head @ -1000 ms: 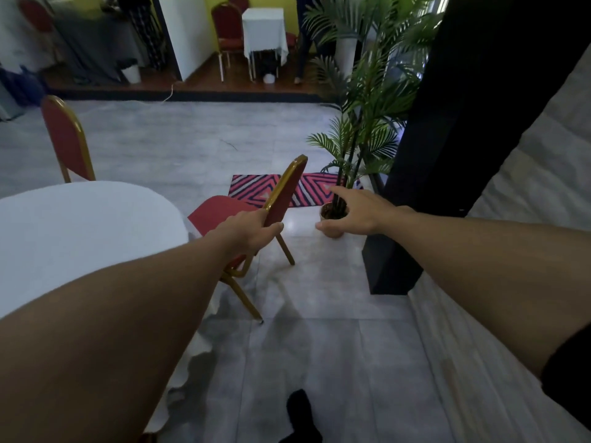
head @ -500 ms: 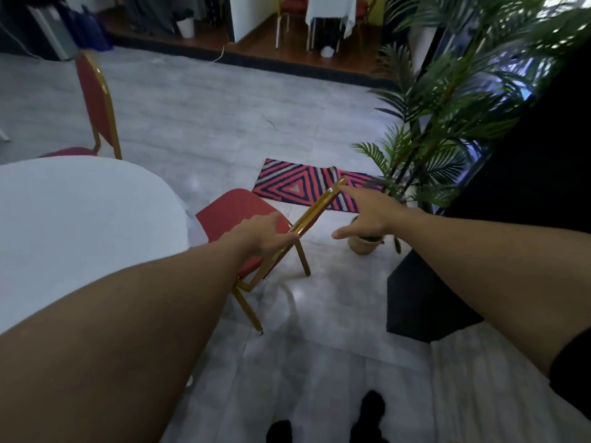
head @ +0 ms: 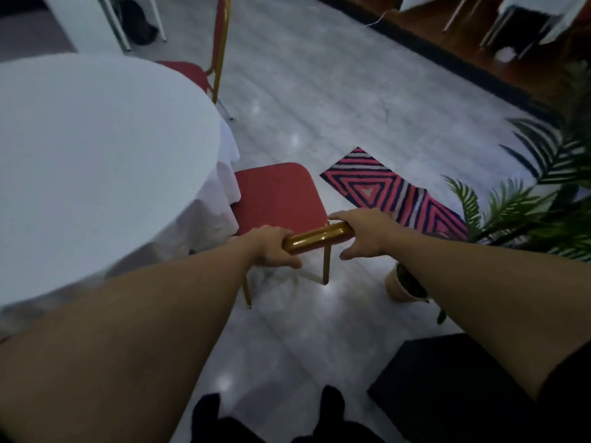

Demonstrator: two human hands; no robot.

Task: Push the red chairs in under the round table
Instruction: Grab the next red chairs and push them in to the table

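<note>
Grey tiled floor [head: 319, 100], round table [head: 96, 148] in white cloth, 2 hands' fingers [head: 339, 215] wrapped on red chair [head: 278, 199] backrest

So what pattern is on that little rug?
Pink, navy and white nested triangles on the rug, seen in the head view.

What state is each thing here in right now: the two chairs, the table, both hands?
Near red chair: upright, seat mostly out from the table.
Far red chair: upright, seat at the table edge.
Round table: cloth-covered.
Left hand: gripping the near chair's backrest.
Right hand: gripping it too.
</note>
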